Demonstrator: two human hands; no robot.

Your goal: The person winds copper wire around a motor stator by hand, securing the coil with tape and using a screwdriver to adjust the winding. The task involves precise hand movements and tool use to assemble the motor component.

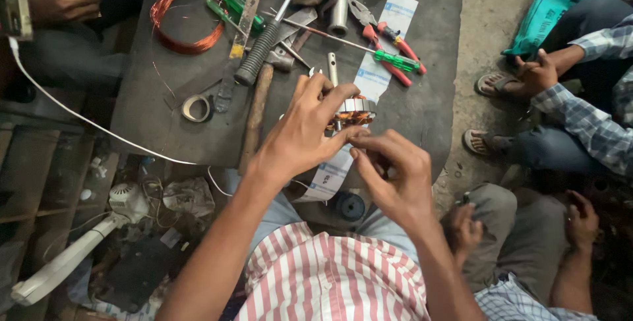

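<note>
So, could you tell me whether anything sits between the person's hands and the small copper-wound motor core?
Nothing visible does: the left hand already grips the motor core, and the right hand pinches just beside it.

A long white paper label strip with blue printed panels point(373, 77) lies diagonally across the dark round bench point(151, 107), running from the far edge near the pliers down under the hands and over the near rim. At the upper right, a teal fabric bag with pale lettering point(544, 18) rests on a seated person's lap.
</note>
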